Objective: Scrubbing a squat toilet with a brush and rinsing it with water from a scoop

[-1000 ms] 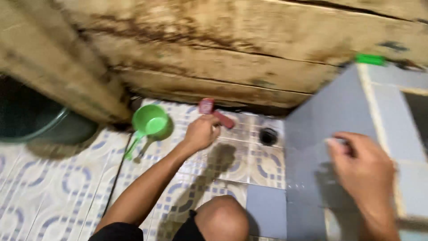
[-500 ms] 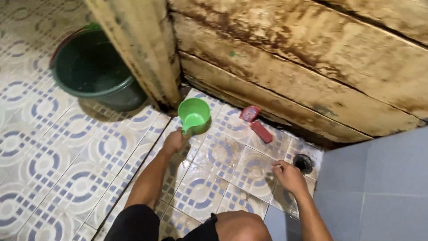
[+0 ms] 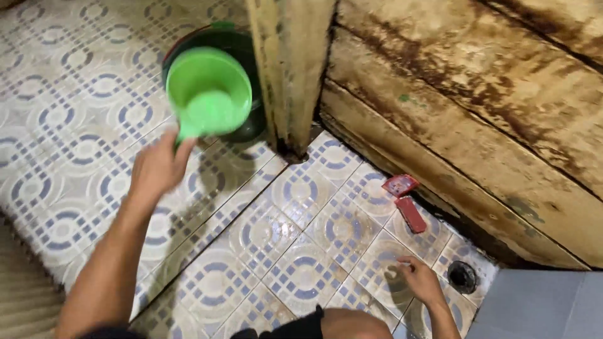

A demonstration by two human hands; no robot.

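Crouching low over the patterned floor tiles [image 3: 295, 251], the person rests the right hand [image 3: 419, 280] flat on the wet tile, fingers loosely spread and holding nothing, just beside the round floor drain [image 3: 463, 276]. A little beyond it lie two small red packages: a flat red sachet [image 3: 400, 184] and a narrower red wrapper [image 3: 411, 215], touching or nearly so, close to the stained wooden wall [image 3: 477, 113]. Further off, the left hand [image 3: 157, 168] is closed around the handle of a bright green dipper [image 3: 210, 94], blurred but seemingly tilted, raised in front of a dark green bucket [image 3: 242, 50] standing beside the wooden post [image 3: 290, 69].
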